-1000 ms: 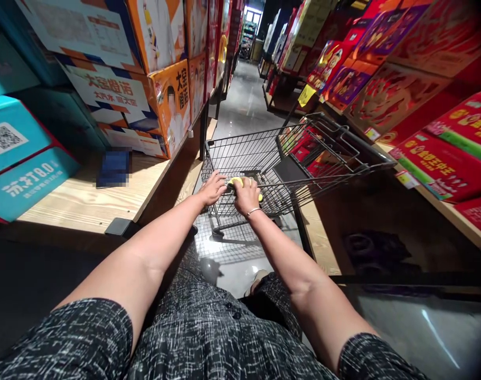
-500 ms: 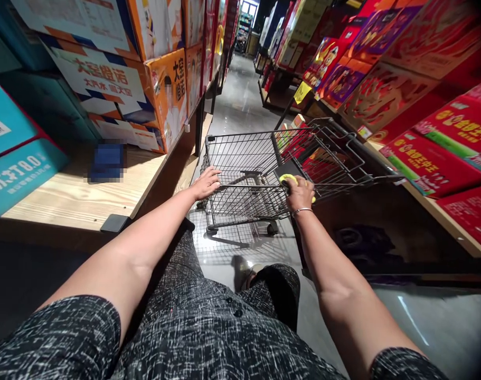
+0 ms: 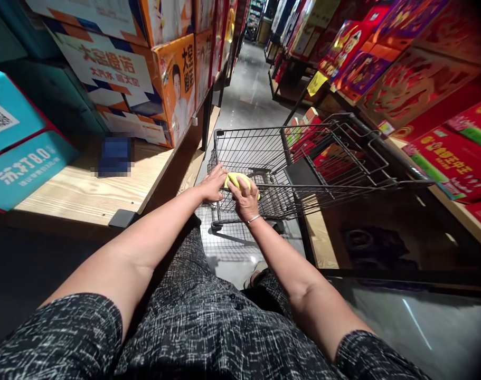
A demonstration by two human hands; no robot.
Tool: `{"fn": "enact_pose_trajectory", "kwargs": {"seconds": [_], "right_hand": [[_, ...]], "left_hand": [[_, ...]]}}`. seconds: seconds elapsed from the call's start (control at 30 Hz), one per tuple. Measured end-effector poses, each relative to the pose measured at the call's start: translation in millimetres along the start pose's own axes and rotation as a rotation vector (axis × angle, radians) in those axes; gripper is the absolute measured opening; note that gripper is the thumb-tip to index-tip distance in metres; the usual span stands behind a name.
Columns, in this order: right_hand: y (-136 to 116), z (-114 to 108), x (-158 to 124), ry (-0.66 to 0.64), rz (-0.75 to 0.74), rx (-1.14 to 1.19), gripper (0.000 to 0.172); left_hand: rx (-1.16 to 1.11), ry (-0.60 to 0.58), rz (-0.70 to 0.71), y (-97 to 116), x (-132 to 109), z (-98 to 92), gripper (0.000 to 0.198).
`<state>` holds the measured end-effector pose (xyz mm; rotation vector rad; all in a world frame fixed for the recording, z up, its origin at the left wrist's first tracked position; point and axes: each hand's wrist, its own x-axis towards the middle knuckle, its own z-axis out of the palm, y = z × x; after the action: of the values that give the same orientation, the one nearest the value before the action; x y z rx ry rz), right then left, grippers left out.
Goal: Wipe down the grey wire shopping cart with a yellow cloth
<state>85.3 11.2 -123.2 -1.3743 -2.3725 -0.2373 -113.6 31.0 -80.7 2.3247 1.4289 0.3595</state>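
A dark wire shopping cart (image 3: 264, 142) stands sideways in front of me. My right hand (image 3: 246, 199) is closed on a yellow cloth (image 3: 238, 181) and presses it on the cart's near top rail, towards the left end. Just left of the cloth, my left hand (image 3: 214, 183) rests at the cart's left corner, its fingers partly spread and with nothing seen in it. The fingertips of my left hand come close to the cloth.
Orange and white cartons (image 3: 117, 68) and a blurred dark blue object (image 3: 114, 155) are on the left wooden shelf (image 3: 85, 195). Red boxes (image 3: 446, 158) line the right shelf. An aisle floor (image 3: 250, 74) runs away beyond the cart.
My right hand has slid left along the cart's rail with the yellow cloth and is now beside my left hand. In view, the cart's right part has shifted right.
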Motion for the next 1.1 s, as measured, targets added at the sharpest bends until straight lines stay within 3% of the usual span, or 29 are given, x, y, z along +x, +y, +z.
{"fn": "enact_pose_trajectory", "kwargs": {"seconds": [0.2,0.27,0.33,0.47,0.57,0.7,0.83,0.93,1.0,1.1], "right_hand": [[12,31,-10,0.071,0.001,0.01,0.038],[9,43,-16,0.028,-0.006,0.023,0.033],[5,57,-29,-0.104,-0.033,0.033,0.033],[3,88,-67,-0.49,-0.036,0.018,0.041],[8,102,-85,-0.585,-0.019,0.006,0.044],[23,93,-79,-0.445,-0.068,-0.006,0.048],[53,57,-62,-0.018,-0.129,-0.045,0.042],[79,28,-52,0.266,-0.086,-0.092,0.036],[90,20,-49,0.331,-0.038,-0.109,0.036],[92,35,-54,0.256,-0.031,-0.081,0.034]], "left_hand": [[-0.099,0.08,0.058,-13,5,13.1,0.08],[-0.125,0.093,0.089,-17,5,14.6,0.078],[-0.146,0.098,0.107,-19,4,15.0,0.075],[-0.167,0.085,0.075,-17,3,14.5,0.075],[-0.165,0.055,0.043,-12,2,12.6,0.073],[-0.132,0.032,0.0,-3,0,6.6,0.072],[-0.059,-0.012,-0.076,10,-4,-4.4,0.072],[0.048,-0.034,-0.113,21,-5,-13.8,0.075],[0.122,-0.031,-0.121,29,-2,-18.1,0.076],[0.179,-0.02,-0.063,43,5,-18.1,0.075]]}}
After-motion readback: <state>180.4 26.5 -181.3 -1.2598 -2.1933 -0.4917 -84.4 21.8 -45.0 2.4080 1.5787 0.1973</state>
